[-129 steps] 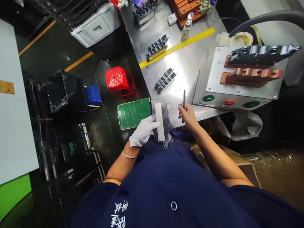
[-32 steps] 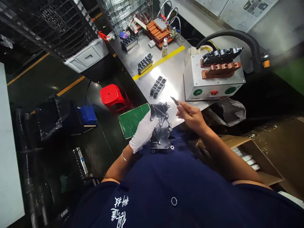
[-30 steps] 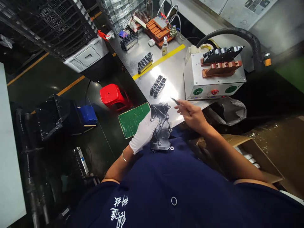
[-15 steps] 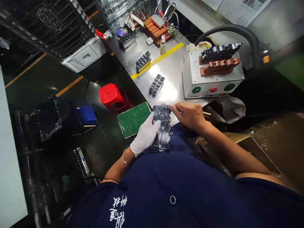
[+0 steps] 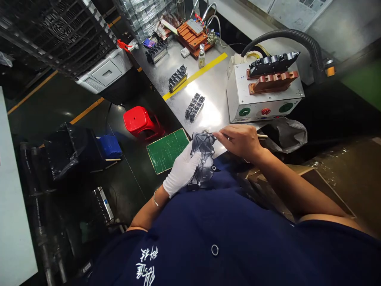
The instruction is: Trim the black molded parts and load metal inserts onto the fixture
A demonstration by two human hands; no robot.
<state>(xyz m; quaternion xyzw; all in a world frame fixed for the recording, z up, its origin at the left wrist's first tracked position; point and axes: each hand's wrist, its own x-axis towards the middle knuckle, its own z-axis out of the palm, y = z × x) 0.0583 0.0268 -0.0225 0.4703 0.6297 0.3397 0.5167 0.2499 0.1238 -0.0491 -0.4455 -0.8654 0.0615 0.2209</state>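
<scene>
My left hand point(image 5: 181, 171), in a white glove, grips a black moulded plastic part point(image 5: 203, 158) with ribs and screw bosses, held tilted just above my lap at the near edge of the steel table point(image 5: 210, 85). My right hand point(image 5: 241, 141), bare, is closed in a pinch on a thin trimming knife point(image 5: 262, 136). Its handle end sticks out to the right of my fist. The blade end touches the part's upper right edge.
A white control box point(image 5: 262, 99) with green and red buttons carries a copper fixture and a black part. Small black ribbed parts point(image 5: 195, 106) lie on the table. A green mat point(image 5: 166, 150), a red stool point(image 5: 139, 120) and an open cardboard box point(image 5: 321, 190) surround me.
The part was turned over to its ribbed side. My right hand swung the knife from pointing up and away down onto the part's top right edge. The view shifted slightly.
</scene>
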